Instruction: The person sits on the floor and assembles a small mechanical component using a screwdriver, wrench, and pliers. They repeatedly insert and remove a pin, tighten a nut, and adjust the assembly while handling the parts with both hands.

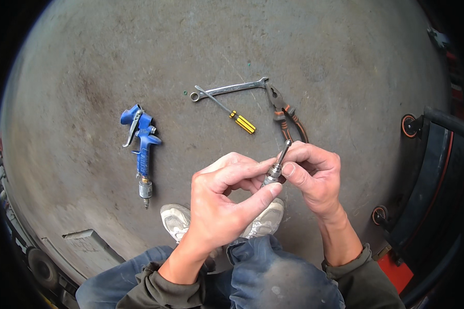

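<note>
A small silvery metal fitting with a narrow stem and ringed collar (275, 170) is held up in front of my knees, its stem pointing up and to the right. Thumb and fingers of my left hand (227, 190) pinch its thicker lower body. My right hand (314, 172) is closed at the collar and stem, thumb and forefinger against it; its other fingers are partly hidden. On the floor to the left lies a blue spray gun (143, 141) with a metal trigger and a cylindrical end piece. Just beyond my right hand are pliers with black and orange handles (282, 110).
A combination wrench (232, 89) lies beyond my hands, crossed by the shaft of a yellow-handled screwdriver (242, 122). Tiny green rings (185, 92) dot the floor. A dark wheeled frame (428, 170) stands at the right. My shoes (175, 220) are below my hands.
</note>
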The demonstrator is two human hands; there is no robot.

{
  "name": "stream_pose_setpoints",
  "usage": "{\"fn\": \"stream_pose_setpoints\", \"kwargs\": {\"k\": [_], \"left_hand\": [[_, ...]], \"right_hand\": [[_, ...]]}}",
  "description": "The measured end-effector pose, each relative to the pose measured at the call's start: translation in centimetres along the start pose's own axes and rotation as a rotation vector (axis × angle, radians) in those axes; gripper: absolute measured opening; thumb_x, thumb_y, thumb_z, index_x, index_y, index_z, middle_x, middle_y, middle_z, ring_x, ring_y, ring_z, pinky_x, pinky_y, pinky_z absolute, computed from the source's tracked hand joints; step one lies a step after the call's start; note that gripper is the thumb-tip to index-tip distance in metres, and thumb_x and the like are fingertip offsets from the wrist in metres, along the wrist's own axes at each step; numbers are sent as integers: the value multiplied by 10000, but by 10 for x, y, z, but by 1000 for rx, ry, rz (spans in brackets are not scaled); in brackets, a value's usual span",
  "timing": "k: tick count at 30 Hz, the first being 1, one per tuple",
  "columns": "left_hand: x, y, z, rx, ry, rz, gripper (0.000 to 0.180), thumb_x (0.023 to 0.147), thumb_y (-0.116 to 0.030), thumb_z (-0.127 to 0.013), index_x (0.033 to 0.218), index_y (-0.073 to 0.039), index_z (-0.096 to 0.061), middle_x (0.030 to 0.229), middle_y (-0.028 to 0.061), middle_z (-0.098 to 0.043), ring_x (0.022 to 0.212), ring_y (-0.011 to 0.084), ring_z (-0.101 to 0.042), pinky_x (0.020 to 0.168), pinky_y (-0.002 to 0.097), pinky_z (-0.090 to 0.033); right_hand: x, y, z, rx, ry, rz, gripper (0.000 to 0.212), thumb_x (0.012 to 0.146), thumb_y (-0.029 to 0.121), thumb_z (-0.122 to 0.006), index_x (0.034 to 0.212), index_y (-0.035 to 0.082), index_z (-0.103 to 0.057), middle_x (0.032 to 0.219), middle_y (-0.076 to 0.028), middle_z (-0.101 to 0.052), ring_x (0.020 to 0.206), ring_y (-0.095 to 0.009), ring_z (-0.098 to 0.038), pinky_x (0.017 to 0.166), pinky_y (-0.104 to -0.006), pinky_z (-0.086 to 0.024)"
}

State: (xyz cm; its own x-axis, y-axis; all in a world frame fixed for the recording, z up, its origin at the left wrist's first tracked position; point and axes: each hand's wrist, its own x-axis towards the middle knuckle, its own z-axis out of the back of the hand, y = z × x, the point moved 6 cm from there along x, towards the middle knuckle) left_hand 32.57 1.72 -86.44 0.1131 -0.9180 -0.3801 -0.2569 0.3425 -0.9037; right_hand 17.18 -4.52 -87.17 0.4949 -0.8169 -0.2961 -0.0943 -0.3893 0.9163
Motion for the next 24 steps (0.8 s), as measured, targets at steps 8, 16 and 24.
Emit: {"fn": "stream_pose_setpoints", "kwargs": {"k": [8, 16, 24], "left_hand": [[-1, -9, -1, 117, -15, 10, 365, 754, 64, -804, 1113, 25, -752, 909, 67, -651, 774, 101, -633, 681, 219, -525], [-1, -15, 0, 186, -81, -70, 345, 735, 2, -811, 1077, -12, -770, 798, 55, -654, 665, 97, -639, 624, 235, -517], [-1, -17, 0, 228, -83, -82, 333, 724, -6, -820, 1054, -14, -773, 804, 61, -657, 646, 98, -635, 610, 238, -511]], "right_hand": [[-1, -6, 0, 23, -5, -18, 133, 954, 60, -695, 947, -72, -685, 939, -106, -698, 820, -133, -659, 719, -273, -561], [-2, -8, -2, 67, -16, -41, 139, 957, 70, -690, 954, -69, -675, 921, -94, -681, 814, -129, -649, 714, -275, -560], [-1, -9, -3, 95, -6, -34, 131, 961, 62, -679, 960, -69, -669, 933, -93, -672, 818, -125, -648, 715, -271, -563]]}}
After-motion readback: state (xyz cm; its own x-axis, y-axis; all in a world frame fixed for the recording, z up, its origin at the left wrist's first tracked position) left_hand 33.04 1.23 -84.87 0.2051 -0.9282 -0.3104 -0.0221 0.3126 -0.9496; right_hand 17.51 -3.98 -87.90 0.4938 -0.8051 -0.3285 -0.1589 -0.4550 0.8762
